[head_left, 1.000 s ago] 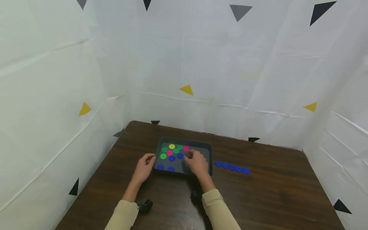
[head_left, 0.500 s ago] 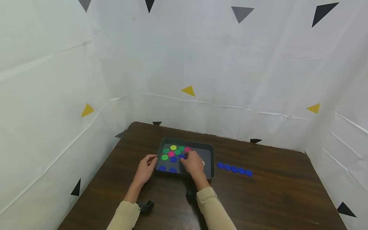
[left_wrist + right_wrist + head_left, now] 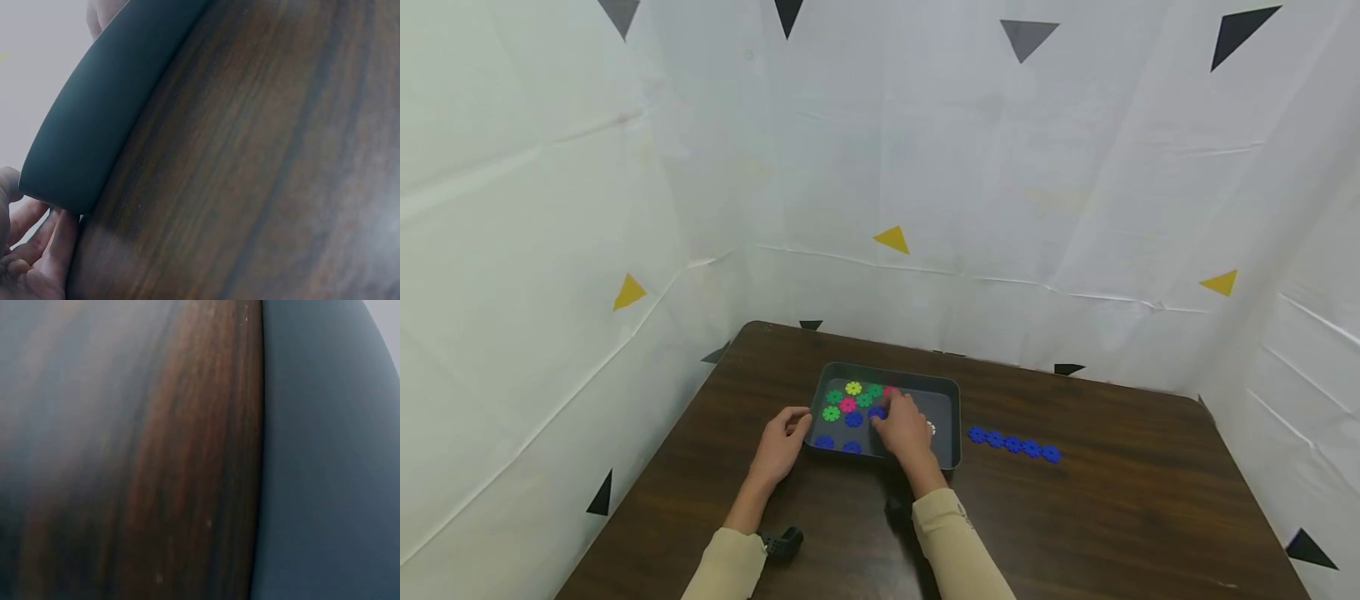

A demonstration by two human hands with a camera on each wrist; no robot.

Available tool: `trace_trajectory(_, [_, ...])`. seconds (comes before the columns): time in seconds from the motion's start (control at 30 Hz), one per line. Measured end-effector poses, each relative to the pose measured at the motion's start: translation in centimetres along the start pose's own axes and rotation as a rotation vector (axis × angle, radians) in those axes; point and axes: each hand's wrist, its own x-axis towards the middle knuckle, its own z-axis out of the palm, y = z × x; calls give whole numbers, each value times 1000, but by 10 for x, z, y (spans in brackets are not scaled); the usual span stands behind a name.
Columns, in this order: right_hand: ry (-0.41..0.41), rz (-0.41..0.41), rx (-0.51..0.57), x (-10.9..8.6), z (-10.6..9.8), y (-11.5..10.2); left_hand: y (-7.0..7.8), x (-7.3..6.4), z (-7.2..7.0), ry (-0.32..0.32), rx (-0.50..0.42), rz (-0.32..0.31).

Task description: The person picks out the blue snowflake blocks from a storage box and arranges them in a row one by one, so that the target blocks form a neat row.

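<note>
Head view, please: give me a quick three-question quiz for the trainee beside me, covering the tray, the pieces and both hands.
1. How many blue pieces make up the row lying on the table outside the tray?
2. True or false: the left hand is at the same side of the tray as that row.
3. Which hand reaches over the inside of the tray?
A) the left only
B) the right only
C) both

Key:
1. Five.
2. False: the left hand is at the tray's left edge; the row lies beyond its right edge.
3. B, the right hand.
</note>
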Motion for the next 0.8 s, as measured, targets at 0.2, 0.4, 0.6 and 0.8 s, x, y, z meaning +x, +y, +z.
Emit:
trace_trajectory(0.2, [-1,-45,-24,-3,-6,1,-2,2,1,-12,-12,-8])
trace_trajectory(0.4, [0,-66,-41,-6,-13,3,-2,3,-2,-19,-11,-4])
trace_trajectory(0.6, [35,-102,-7,-11,-20,7,0,2,-2,-16,-8,-2])
trace_trajectory(0.8, [65,-112,16,-16,-26,14,1,1,0,-11,-20,0])
